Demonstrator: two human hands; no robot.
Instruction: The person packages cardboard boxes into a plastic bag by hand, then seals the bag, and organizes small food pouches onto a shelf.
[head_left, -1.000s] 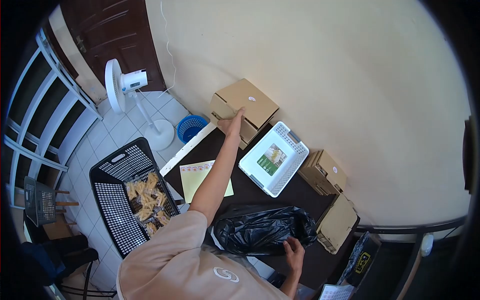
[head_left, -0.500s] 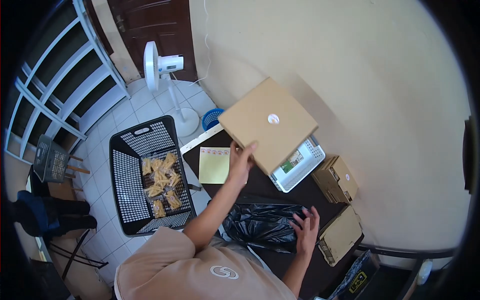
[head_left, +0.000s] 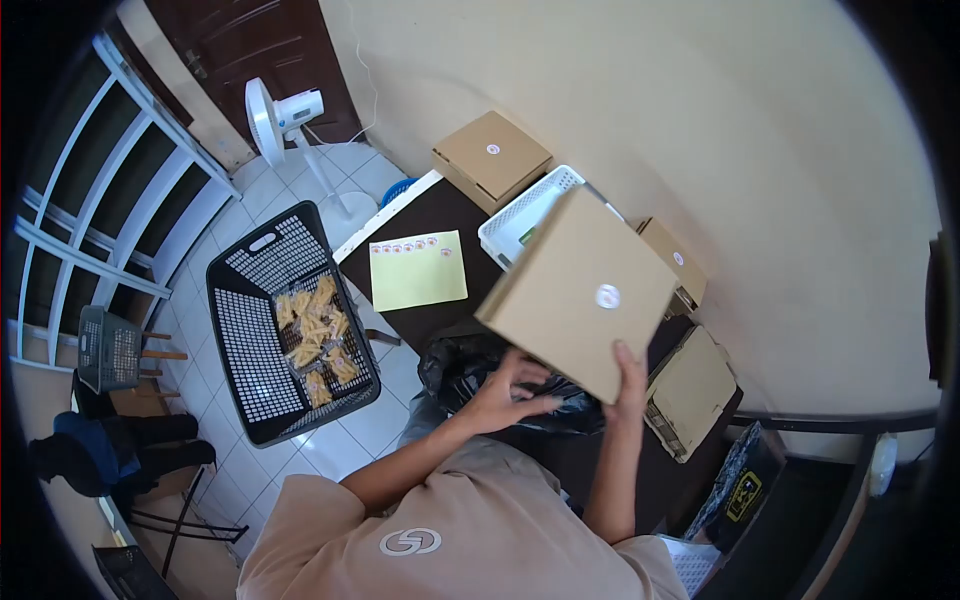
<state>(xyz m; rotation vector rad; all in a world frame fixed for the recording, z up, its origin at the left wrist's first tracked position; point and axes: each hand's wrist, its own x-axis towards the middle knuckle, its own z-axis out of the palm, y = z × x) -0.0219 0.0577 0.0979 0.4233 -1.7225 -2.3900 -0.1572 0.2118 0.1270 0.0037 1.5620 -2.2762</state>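
A closed cardboard box (head_left: 580, 290) with a round white sticker is held up, tilted, above the table. My right hand (head_left: 627, 382) grips its lower right corner, thumb on the top face. Just below the box's lower edge, my left hand (head_left: 508, 393) has its fingers apart and holds nothing. Beneath both hands lies a black plastic bag (head_left: 450, 368), its mouth bunched and partly hidden. Behind the raised box, a white basket (head_left: 515, 212) is partly covered from view.
A second sticker-marked box (head_left: 490, 160) stands at the table's far end. Nearer are a yellow sticker sheet (head_left: 418, 275), upright boxes (head_left: 675, 255) and a worn flat carton (head_left: 692, 385). Left, a black crate (head_left: 235, 330) holds several snack packs (head_left: 318, 330). A fan (head_left: 300, 130) stands beyond.
The box has come nearer and to the right, passing from my left hand to my right. My left hand has let go and dropped below it. The box at the far end now shows.
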